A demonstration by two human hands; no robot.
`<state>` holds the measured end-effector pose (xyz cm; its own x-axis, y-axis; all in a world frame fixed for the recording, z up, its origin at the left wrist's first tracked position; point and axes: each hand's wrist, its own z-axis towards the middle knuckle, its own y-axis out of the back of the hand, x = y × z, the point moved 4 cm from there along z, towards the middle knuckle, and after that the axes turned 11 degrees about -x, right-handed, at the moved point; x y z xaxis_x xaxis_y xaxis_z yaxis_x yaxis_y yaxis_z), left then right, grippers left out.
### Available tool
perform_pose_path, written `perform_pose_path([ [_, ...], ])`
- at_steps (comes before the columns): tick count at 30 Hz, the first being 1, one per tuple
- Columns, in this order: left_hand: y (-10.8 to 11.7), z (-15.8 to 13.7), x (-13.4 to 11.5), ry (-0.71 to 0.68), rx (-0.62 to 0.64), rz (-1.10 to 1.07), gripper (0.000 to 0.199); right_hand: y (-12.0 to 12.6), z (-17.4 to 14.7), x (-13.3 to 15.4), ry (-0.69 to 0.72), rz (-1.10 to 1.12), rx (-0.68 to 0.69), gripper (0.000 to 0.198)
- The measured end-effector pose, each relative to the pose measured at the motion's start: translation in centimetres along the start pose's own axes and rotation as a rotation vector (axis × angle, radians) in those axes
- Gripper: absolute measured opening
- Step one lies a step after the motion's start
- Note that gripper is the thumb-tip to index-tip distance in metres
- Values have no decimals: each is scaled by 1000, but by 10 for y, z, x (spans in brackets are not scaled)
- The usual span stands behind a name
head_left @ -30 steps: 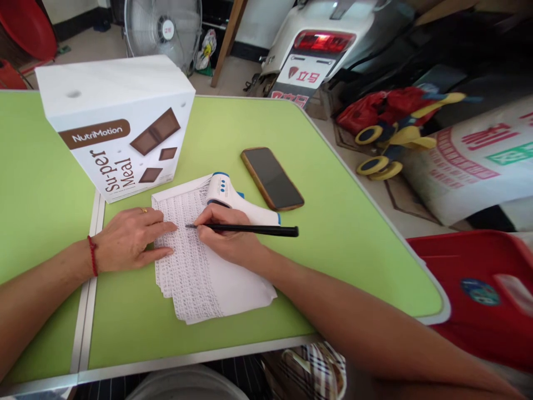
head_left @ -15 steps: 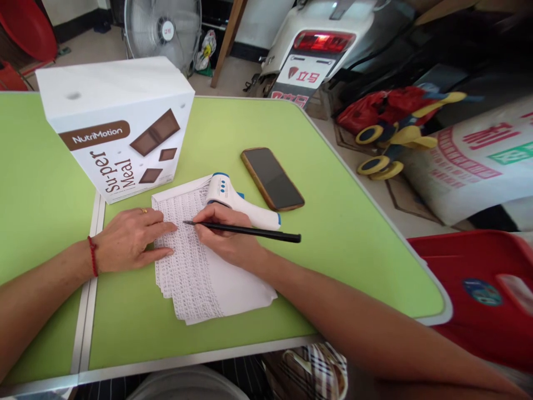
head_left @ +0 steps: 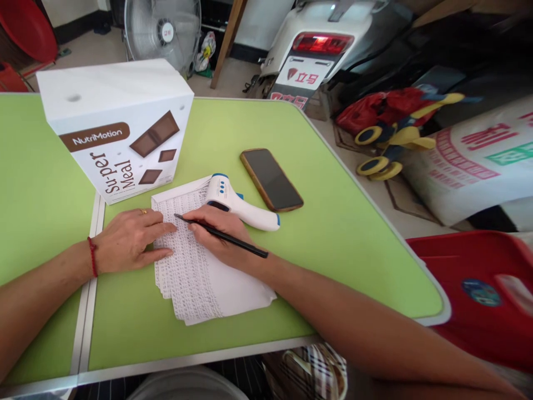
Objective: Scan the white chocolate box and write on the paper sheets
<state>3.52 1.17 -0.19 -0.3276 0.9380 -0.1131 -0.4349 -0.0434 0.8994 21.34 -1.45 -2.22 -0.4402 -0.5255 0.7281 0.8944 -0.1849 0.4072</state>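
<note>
My right hand (head_left: 220,230) grips a black pen (head_left: 227,238), its tip over the upper left part of the written paper sheets (head_left: 187,278). Rows of small handwriting cover the left and middle of the top sheet; its lower right is blank. Fingers apart, my left hand (head_left: 135,239) lies flat at the left edge of the sheets, with a ring and a red cord at the wrist. Just beyond my right hand a white and blue infrared thermometer (head_left: 245,211) rests partly on the paper. Whether the pen tip touches the paper, I cannot tell.
A white NutriMotion box (head_left: 120,128) stands behind my left hand on the green table (head_left: 341,261). A phone (head_left: 272,180) lies beyond the thermometer. Around the table are a fan (head_left: 166,33), a white scooter (head_left: 316,50), a large white sack (head_left: 474,161) and a red plastic chair (head_left: 449,266).
My right hand has shifted slightly left with the pen. The pen's back end has swung down and left, toward my wrist. My left hand has stayed in place.
</note>
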Motion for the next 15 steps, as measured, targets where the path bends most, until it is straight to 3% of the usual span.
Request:
perform_pose_path([
  [15,0,-1,0,-1,-7,-6,41,2,1,1,-80,-78,-16,18],
])
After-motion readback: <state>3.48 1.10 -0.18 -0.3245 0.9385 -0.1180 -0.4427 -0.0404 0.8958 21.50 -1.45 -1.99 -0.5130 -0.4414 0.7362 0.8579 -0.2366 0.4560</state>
